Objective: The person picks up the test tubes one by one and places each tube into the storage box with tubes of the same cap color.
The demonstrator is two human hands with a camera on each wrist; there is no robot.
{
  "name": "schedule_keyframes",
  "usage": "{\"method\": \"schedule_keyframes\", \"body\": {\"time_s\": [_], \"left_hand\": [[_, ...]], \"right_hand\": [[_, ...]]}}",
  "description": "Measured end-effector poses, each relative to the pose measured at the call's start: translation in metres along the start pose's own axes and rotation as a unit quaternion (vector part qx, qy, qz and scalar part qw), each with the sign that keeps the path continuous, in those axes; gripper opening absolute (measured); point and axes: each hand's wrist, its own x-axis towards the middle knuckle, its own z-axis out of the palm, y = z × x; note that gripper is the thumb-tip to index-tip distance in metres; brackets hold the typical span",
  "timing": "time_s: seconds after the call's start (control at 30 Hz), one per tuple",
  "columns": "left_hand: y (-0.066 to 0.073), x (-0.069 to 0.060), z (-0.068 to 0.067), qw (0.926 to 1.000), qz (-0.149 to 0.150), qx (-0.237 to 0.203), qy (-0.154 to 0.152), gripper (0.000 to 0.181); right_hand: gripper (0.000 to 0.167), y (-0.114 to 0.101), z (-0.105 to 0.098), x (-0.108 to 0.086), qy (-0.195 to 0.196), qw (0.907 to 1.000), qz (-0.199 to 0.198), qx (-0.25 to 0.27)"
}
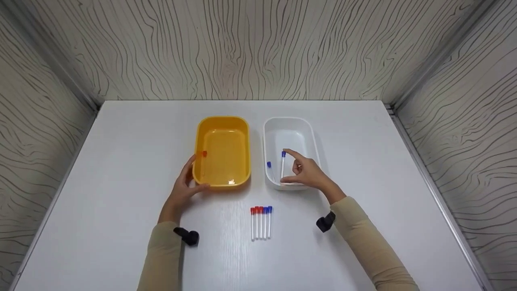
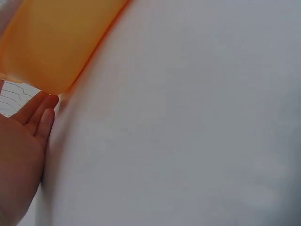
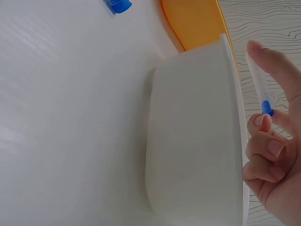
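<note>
My right hand (image 1: 309, 173) holds a clear tube with a blue cap (image 1: 282, 166) lengthwise between thumb and index finger, over the near part of the white tray (image 1: 291, 123). The other fingers of that hand curl toward the palm in the right wrist view. A second blue-capped tube (image 1: 269, 165) leans inside the white tray at its left wall. At the near left corner of the yellow tray (image 1: 226, 141), my left hand (image 1: 180, 192) touches the outside with spread thumb and fairly straight fingers (image 2: 35, 110). One red-capped tube (image 1: 204, 154) lies in the yellow tray.
Several capped tubes (image 1: 261, 223), some red and some blue, lie side by side on the white table (image 1: 347, 141) in front of the trays. Wood-patterned panels (image 1: 242, 48) stand behind and at both sides. Each sleeve carries a black wrist camera (image 1: 325, 222).
</note>
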Motion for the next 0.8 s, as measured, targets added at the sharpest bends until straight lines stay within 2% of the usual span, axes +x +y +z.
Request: {"method": "schedule_keyframes", "body": {"time_s": [0.17,0.37,0.63,0.8], "left_hand": [[0.006,-0.001,0.000,0.9996,-0.026,-0.006,-0.006,0.094],[-0.002,0.002,0.001,0.9998,-0.018,-0.006,0.004,0.092],[-0.002,0.001,0.003,0.9994,-0.019,-0.027,0.006,0.092],[-0.003,0.002,0.003,0.9994,-0.021,-0.024,0.013,0.092]], "right_hand": [[0.089,-0.001,0.003,0.005,-0.004,0.9996,0.029,0.003],[0.091,0.000,0.005,0.012,-0.014,0.9987,0.047,-0.010],[0.091,0.004,0.005,0.019,-0.020,0.9993,0.025,-0.022],[0.091,0.009,0.008,0.021,-0.025,0.9983,0.042,-0.031]]}}
